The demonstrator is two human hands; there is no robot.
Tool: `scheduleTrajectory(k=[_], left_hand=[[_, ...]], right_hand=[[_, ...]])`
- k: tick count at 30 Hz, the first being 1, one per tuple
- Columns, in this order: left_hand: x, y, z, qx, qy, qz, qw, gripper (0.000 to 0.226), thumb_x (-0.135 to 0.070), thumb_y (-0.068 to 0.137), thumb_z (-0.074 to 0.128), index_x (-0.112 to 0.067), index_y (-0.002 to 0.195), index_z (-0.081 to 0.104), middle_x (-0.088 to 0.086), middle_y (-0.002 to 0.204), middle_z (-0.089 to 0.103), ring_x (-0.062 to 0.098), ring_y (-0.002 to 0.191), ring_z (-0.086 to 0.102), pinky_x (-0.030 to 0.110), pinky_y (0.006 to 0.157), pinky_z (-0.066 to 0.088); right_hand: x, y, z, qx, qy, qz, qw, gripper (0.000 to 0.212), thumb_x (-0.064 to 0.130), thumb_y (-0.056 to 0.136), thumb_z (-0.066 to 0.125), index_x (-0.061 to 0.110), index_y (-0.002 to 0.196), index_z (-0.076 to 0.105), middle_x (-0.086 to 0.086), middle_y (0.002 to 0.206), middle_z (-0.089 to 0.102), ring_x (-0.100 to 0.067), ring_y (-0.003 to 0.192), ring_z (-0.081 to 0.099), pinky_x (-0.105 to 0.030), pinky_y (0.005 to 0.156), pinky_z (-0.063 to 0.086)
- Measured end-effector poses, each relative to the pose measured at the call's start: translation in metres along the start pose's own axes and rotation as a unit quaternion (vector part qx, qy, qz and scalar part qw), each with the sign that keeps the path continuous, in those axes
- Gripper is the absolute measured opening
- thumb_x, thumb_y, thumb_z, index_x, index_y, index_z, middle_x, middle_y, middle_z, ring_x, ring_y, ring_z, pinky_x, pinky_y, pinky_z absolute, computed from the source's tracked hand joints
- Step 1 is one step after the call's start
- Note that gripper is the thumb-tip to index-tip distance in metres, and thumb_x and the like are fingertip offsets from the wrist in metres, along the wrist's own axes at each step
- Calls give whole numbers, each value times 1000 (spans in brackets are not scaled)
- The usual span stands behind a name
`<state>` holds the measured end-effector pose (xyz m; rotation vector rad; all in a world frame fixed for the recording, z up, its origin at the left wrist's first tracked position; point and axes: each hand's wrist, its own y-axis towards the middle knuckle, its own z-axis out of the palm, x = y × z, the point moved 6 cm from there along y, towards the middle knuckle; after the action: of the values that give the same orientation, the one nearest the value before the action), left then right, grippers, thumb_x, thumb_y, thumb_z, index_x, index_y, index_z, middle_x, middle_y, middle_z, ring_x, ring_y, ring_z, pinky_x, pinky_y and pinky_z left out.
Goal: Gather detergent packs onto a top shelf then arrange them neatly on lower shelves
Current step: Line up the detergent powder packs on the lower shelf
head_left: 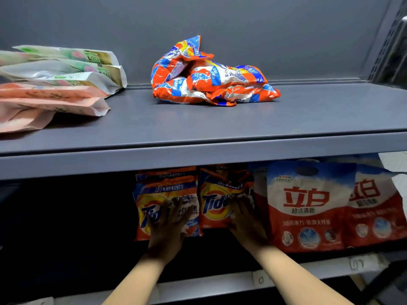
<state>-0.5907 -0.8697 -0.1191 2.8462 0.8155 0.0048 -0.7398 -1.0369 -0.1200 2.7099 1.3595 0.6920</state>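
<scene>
Tide packs (167, 208) stand on the lower shelf (220, 280), both hands (169, 230) pressed flat against them, fingers spread.

Two orange Tide packs (167, 205) upright on lower shelf (198, 280) — crumpled orange-blue packs (211, 75) heaped above.

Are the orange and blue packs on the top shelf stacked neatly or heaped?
Heaped: the crumpled orange and blue packs lie across each other at odd angles on the grey top shelf.
</scene>
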Motion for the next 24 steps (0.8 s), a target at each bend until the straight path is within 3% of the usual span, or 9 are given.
scheduleTrajectory(k=[2, 7, 13, 16, 18, 20, 22, 24], left_hand=[[-1, 1, -4, 12, -20, -22, 999, 77, -38, 94, 48, -50, 144, -9, -12, 154, -23, 23, 144, -17, 60, 112, 4], [-14, -3, -25, -1, -34, -47, 998, 56, -37, 94, 46, -29, 147, 28, -3, 157, 16, 20, 145, 9, 42, 117, 15], [-37, -21, -44, 18, -49, -119, 992, 46, -46, 95, 40, -34, 139, 39, -6, 143, 44, 19, 132, 38, 35, 111, 28], [-54, -41, -63, -19, -83, -133, 987, 38, -43, 92, 45, -31, 128, 51, -5, 125, 58, 15, 110, 56, 26, 88, 46], [-68, -57, -79, -37, -101, -132, 985, 23, -42, 88, 45, -26, 96, 59, -9, 89, 62, 11, 81, 61, 25, 69, 48], [-87, -72, -98, -84, -84, -99, 988, 26, -44, 89, 43, -25, 92, 60, -11, 82, 60, 11, 80, 61, 26, 69, 45], [-104, -85, -119, -140, -84, -62, 985, 32, -47, 90, 43, -25, 104, 61, -11, 94, 64, 10, 90, 62, 27, 76, 43], [-119, -96, -146, -179, -100, -39, 978, 30, -49, 89, 44, -28, 102, 62, -14, 94, 65, 6, 90, 61, 24, 79, 44]], right_hand=[[1, -2, -5, 16, 2, -1, 1000, 71, 27, 90, 57, 26, 149, 19, 0, 156, 17, -20, 145, 10, -38, 116, 19], [3, -12, -23, 51, 26, 12, 998, 68, 24, 89, 59, 31, 147, 24, 4, 155, 23, -21, 143, 20, -40, 113, 29], [13, -31, -53, 57, 55, 13, 997, 48, 23, 90, 56, 30, 135, 42, 5, 140, 45, -19, 127, 44, -37, 102, 42], [22, -49, -75, 51, 49, -18, 997, 45, 27, 92, 55, 27, 136, 42, 2, 138, 46, -20, 121, 49, -34, 97, 45], [27, -65, -93, 48, 32, -33, 998, 41, 31, 92, 52, 23, 132, 47, -2, 120, 57, -21, 105, 59, -30, 83, 50], [34, -82, -115, 15, 1, -60, 998, 38, 36, 92, 48, 18, 125, 52, -3, 107, 61, -23, 98, 60, -31, 79, 49], [42, -97, -143, -43, 24, -110, 993, 39, 39, 93, 47, 22, 128, 50, 2, 113, 59, -18, 105, 56, -30, 84, 46], [54, -110, -174, -90, 71, -165, 980, 33, 39, 91, 51, 29, 122, 54, 13, 113, 58, -7, 106, 54, -23, 86, 46]])
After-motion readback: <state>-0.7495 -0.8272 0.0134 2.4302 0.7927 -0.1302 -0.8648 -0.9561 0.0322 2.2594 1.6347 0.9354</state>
